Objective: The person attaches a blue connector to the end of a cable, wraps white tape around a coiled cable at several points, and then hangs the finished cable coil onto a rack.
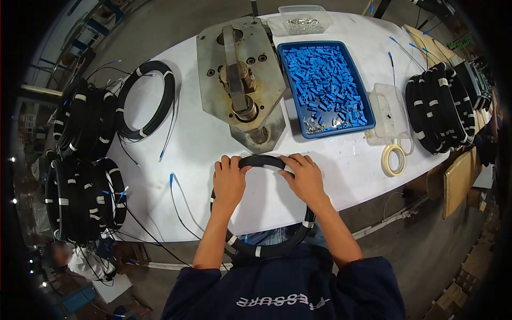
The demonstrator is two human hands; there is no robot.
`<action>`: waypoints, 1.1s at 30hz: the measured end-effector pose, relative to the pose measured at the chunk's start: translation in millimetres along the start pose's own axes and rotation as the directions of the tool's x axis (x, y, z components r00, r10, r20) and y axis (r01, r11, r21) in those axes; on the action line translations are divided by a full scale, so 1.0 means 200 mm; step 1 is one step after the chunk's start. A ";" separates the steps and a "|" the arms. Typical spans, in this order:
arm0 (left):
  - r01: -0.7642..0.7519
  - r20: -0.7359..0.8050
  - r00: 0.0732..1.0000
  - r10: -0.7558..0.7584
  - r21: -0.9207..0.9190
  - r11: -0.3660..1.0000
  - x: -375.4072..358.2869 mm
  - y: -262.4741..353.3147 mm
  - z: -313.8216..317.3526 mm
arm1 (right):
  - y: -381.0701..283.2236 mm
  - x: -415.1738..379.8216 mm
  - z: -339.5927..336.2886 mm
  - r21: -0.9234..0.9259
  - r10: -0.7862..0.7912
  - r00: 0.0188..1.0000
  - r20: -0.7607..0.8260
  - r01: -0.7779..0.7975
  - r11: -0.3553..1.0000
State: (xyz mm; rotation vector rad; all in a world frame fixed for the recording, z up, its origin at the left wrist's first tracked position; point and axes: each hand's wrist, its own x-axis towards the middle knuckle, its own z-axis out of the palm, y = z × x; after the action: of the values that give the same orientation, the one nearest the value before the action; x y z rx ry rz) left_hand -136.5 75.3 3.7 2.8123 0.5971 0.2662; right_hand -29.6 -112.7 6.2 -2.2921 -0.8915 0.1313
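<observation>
Spanning the near edge of the desk (341, 173), a coil of black cable (261, 160) is held in front of the dark shirt (288, 285), its far arc over the desk and its near arc beyond the edge. The far arc is grasped by the left hand (229, 182) and the right hand (305, 178), with a short stretch exposed between them. The bundle is judged to be moderately heavy, springy rather than rigid, and not especially slippery. Its strands appear to be gathered by white bands (258, 251), so hold is best taken around the full thickness on both sides. Sharp bending is best avoided, as the cable may be harmed inside. Whether any weight is borne by the lap cannot be told.
</observation>
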 end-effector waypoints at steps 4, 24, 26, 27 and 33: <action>0.030 -0.038 0.999 -0.032 -0.040 0.999 -0.01 0.01 -0.01 | 0.01 0.04 0.01 -0.047 0.025 1.000 -0.015 -0.026 0.999; -0.089 0.025 0.995 0.096 -0.189 0.978 -0.03 -0.01 -0.06 | -0.01 0.07 0.02 -0.033 -0.084 0.995 0.050 0.086 0.996; -0.125 -0.016 0.992 0.124 -0.141 0.982 -0.03 -0.01 -0.06 | -0.01 0.06 0.04 -0.050 -0.111 0.994 0.004 0.111 0.993; -0.160 -0.059 0.986 0.155 -0.089 0.983 -0.02 -0.01 -0.06 | -0.01 0.07 0.04 -0.051 -0.113 0.994 0.007 0.113 0.992; -0.099 -0.011 0.995 0.098 -0.084 0.992 0.00 0.00 -0.04 | -0.04 0.10 0.05 -0.077 -0.113 0.994 -0.010 0.112 0.991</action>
State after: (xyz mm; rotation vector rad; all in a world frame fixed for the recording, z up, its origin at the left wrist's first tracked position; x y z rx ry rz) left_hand -137.8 77.2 11.5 2.7645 0.4380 0.3122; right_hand -22.4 -91.3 6.7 -2.3033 -1.0318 0.0318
